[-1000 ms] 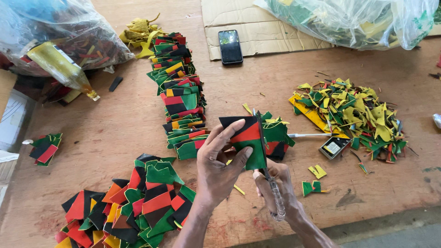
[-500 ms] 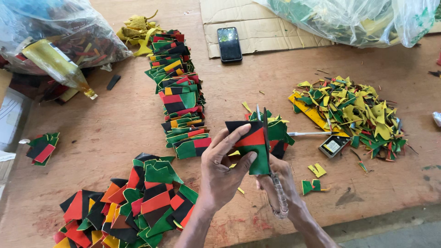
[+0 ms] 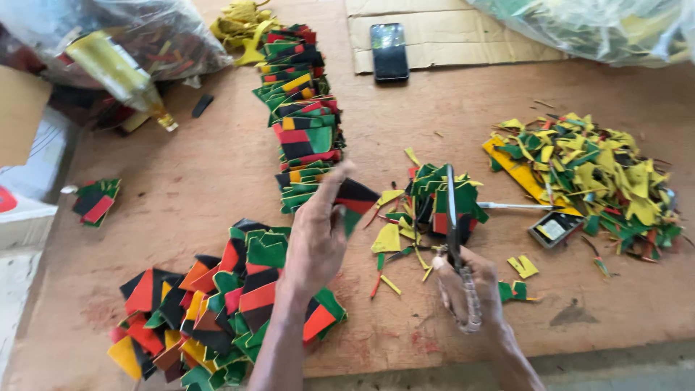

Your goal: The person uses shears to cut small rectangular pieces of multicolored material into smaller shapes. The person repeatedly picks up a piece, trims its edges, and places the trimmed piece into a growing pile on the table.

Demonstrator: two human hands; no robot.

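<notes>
My left hand [image 3: 315, 242] pinches a small black, red and green piece [image 3: 358, 200] between its fingers, above the wooden table [image 3: 449, 123]. To its right, my right hand [image 3: 470, 289] grips a pair of scissors [image 3: 451, 217] whose blades point away from me. The blades stand in front of a small heap of green, black and yellow pieces [image 3: 427, 199]. A loose pile of cut pieces [image 3: 217, 304] lies under and left of my left wrist. A long overlapping row of the same pieces [image 3: 300, 116] runs away from me.
A heap of yellow and green scraps [image 3: 601, 174] lies at the right, with a small flat case [image 3: 554, 228] beside it. A phone [image 3: 389, 51] rests on cardboard [image 3: 463, 36]. Plastic bags [image 3: 108, 43] sit at the back corners. A small stack [image 3: 94, 201] lies far left.
My left hand has carried the coloured piece leftward, away from the scissors. The scissors no longer touch it, and their blades now point away from me.
</notes>
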